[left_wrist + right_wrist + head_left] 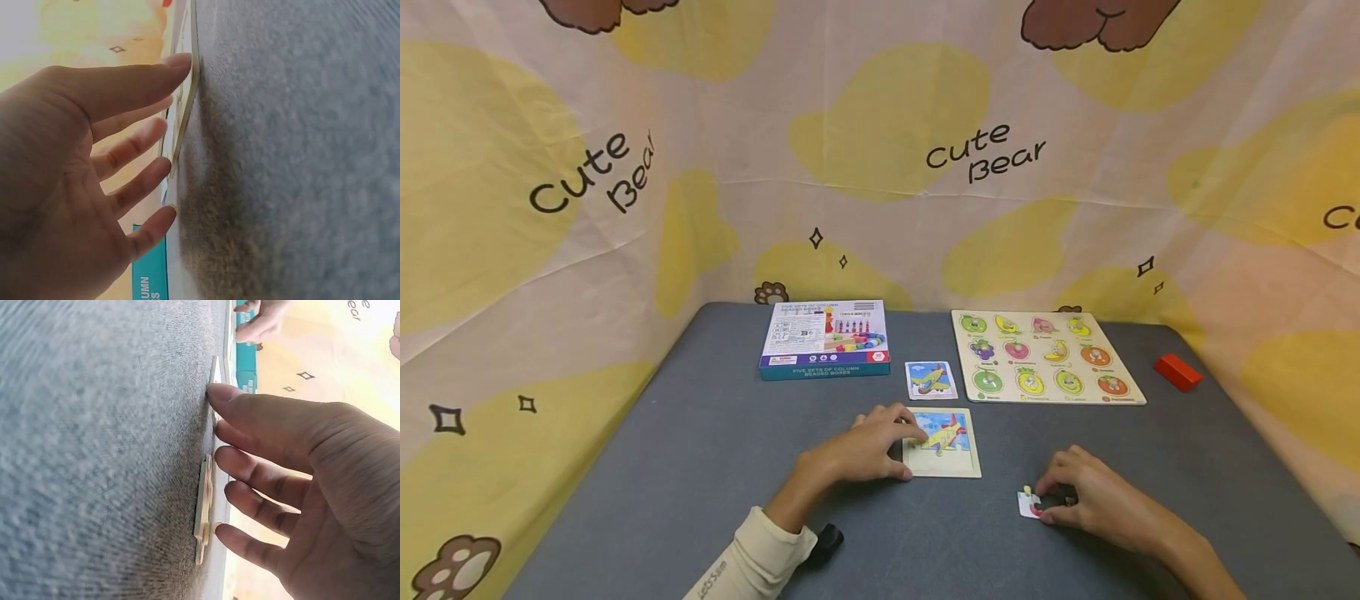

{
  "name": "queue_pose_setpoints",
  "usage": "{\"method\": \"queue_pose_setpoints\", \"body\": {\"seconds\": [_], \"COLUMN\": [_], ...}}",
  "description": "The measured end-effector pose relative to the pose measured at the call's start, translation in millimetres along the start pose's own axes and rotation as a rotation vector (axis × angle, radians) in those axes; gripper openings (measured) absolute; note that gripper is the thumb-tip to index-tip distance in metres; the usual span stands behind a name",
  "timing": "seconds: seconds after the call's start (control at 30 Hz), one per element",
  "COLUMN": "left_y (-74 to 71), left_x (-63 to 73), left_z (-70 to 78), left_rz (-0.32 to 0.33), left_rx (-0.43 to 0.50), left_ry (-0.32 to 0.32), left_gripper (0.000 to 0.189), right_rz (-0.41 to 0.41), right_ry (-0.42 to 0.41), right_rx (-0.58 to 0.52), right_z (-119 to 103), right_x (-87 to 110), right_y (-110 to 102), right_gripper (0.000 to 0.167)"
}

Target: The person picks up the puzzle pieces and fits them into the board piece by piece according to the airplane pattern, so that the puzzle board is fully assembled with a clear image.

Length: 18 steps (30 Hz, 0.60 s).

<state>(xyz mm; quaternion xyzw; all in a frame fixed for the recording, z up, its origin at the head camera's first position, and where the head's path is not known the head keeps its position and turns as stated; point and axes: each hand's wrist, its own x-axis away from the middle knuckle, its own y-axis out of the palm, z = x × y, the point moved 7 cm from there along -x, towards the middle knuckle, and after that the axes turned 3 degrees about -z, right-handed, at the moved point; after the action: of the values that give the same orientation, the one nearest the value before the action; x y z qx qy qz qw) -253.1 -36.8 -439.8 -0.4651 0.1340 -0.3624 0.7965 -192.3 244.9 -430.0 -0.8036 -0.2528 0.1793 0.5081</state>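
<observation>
The right hand [1092, 498] pinches the piece [1027, 503] at lower right of the frame; it should be light, stiff and a little slippery, so opposite edges are the best hold; the left hand [863, 447], relaxed, touches the board [951, 464] below centre.

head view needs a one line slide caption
Left hand touches a partly filled airplane puzzle while the right hand pinches a loose piece; a fruit board lies beyond.
</observation>
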Motion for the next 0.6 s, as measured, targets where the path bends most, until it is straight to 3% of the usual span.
{"method": "queue_pose_setpoints", "body": {"seconds": [0.3,0.6], "left_y": [1.4,-0.8], "left_x": [-0.2,1.7], "left_z": [-5.4,-4.1], "left_rz": [-0.018,-0.020], "left_rx": [-0.008,0.002], "left_ry": [-0.050,-0.062], "left_gripper": [0.057,0.058], "right_rz": [-0.008,0.039], "right_ry": [0.038,-0.008], "right_rx": [0.028,0.029], "right_z": [-3,-6], "right_x": [-6.2,-11.2], "right_y": [1,2], "right_gripper": [0.018,0.017]}}
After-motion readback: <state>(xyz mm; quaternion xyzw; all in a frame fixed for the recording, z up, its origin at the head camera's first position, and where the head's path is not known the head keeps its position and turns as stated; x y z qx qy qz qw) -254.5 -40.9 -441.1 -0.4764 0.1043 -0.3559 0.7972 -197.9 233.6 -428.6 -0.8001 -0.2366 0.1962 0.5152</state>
